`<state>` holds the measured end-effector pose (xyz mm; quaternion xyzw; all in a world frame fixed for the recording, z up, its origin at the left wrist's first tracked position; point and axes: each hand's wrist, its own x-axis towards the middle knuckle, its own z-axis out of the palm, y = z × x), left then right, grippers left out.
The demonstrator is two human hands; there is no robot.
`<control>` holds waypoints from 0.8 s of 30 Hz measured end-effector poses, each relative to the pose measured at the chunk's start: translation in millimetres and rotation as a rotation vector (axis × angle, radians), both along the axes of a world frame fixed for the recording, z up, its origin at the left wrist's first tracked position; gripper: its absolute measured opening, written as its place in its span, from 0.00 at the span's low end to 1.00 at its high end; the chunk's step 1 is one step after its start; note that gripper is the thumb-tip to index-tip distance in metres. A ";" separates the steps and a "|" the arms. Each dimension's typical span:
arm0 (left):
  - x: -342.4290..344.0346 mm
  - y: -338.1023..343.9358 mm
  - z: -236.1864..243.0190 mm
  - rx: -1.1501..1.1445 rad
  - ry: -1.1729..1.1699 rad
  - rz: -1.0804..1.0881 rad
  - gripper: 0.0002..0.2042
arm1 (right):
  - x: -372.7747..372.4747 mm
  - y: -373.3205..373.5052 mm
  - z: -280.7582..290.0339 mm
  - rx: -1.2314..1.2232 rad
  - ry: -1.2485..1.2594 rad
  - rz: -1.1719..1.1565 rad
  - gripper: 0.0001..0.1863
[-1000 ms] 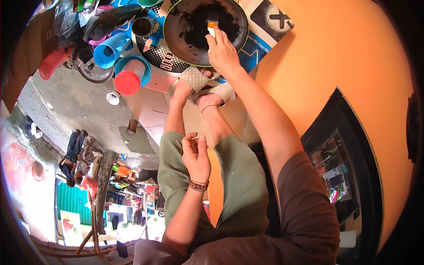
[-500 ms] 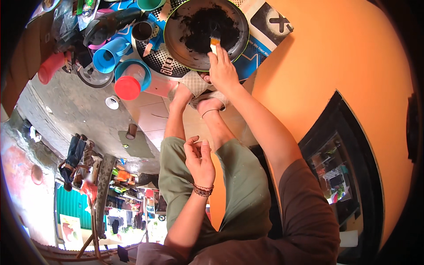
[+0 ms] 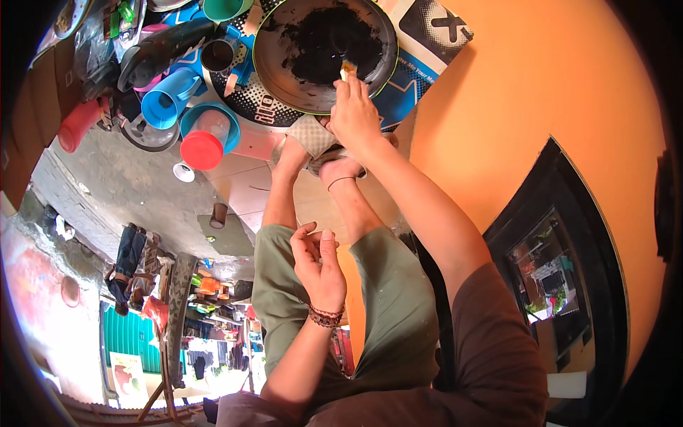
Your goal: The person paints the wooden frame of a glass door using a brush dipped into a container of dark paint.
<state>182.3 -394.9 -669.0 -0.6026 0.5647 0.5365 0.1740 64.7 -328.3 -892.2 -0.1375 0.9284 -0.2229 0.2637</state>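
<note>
My right hand [image 3: 356,117] grips a small paintbrush [image 3: 346,73] with a pale handle. Its bristles lie against the inside of a wide, round, dark pan [image 3: 281,89] with a green rim. A thick black substance [image 3: 320,44] coats much of the pan's bottom. Over my knees, my left hand [image 3: 320,274] hangs with fingers loosely bent and thumb apart, holding nothing. A beaded bracelet [image 3: 326,315] circles that wrist.
Under the pan lies a printed board [image 3: 405,96]. To its left crowd a blue mug [image 3: 165,99], a red-lidded container [image 3: 201,149], a dark cup [image 3: 218,55] and a green cup [image 3: 226,7]. An orange wall [image 3: 512,78] rises at right. Two people [image 3: 128,267] stand far left.
My right hand has shifted slightly, and the brush's bristles now sit lower in the pan, nearer my fingers. My left hand has hardly moved. The whole view has tilted a little.
</note>
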 end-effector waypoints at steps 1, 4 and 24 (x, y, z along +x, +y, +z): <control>-0.6 -1.0 -0.3 0.000 -0.001 0.000 0.12 | -4.0 -0.9 0.3 0.000 -0.001 0.000 0.16; -4.8 -0.9 -0.8 0.008 -0.003 0.007 0.12 | -9.7 3.0 -4.3 -0.016 -0.020 -0.049 0.24; -9.3 0.1 -1.6 -0.072 0.066 0.130 0.11 | -31.9 -39.2 -2.4 -0.057 0.080 0.108 0.12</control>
